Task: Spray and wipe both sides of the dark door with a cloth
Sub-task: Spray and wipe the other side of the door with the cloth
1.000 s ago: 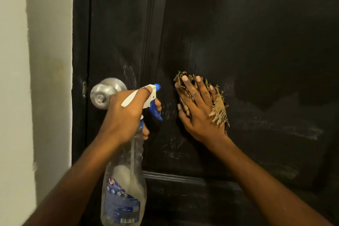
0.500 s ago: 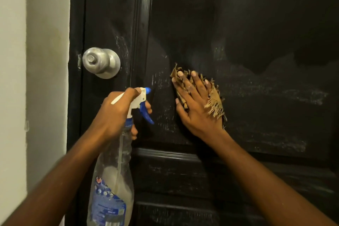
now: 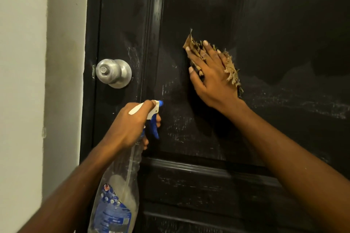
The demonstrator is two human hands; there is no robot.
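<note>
Higher up the dark door (image 3: 265, 24) than half a second ago, the right hand (image 3: 212, 79) presses a frayed tan cloth (image 3: 232, 73) flat under spread fingers. Left hand (image 3: 130, 125) has its grip wrapped around the spray bottle (image 3: 117, 195) neck, forefinger over the white head, below the silver knob (image 3: 113, 73).
</note>
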